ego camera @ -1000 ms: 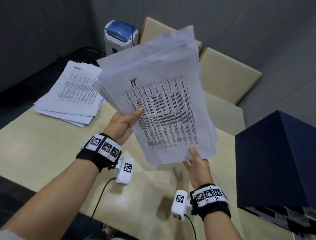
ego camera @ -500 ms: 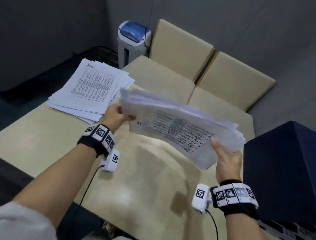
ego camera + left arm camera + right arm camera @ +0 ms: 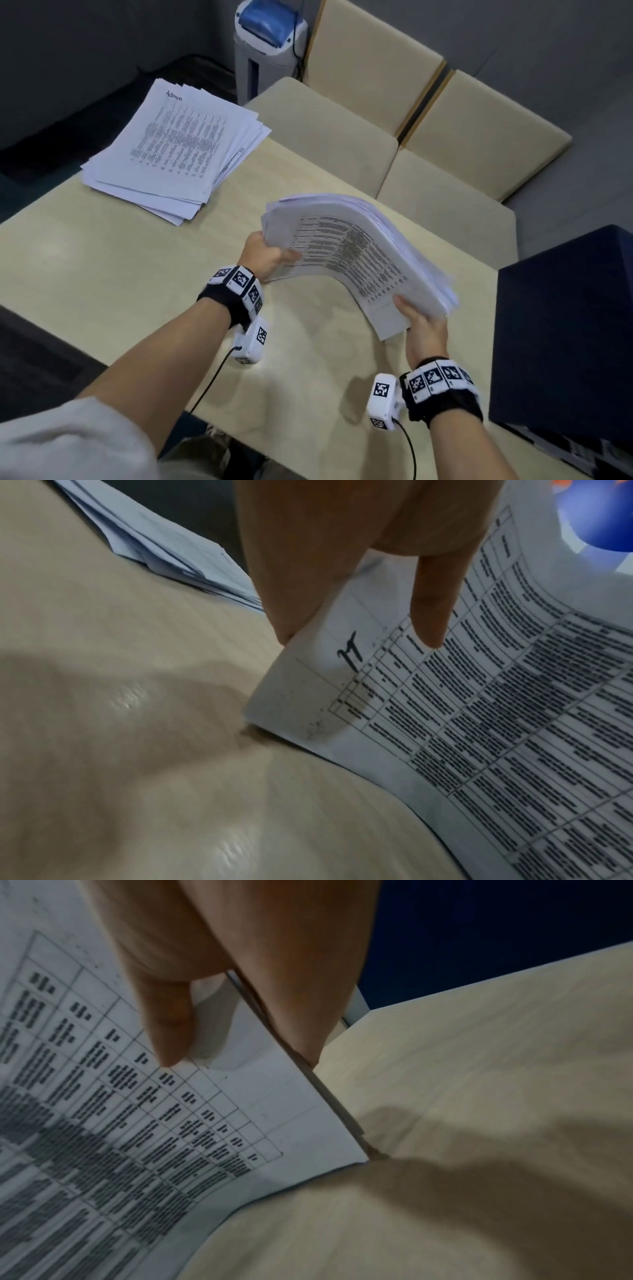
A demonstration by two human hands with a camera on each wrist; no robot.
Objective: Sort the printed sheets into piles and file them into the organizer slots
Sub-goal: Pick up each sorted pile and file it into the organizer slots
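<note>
My left hand point(image 3: 265, 251) pinches one short end of a thick stack of white printed table sheets point(image 3: 356, 255), thumb on top; my right hand point(image 3: 423, 329) clasps the opposite end the same way. The stack arches upward between them at frame centre, above the pale wooden table point(image 3: 102, 274). A second fanned pile of printed sheets point(image 3: 178, 150) lies upper left; a dark blue box point(image 3: 565, 335) stands at right.

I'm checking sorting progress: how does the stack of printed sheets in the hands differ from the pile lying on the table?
The held stack of white printed sheets is arched between the left hand and right hand; the fanned white paper pile lies flat on the beige table. Its handwritten heading reads roughly "Admin", the held stack's "IT". Both show printed tables.
</note>
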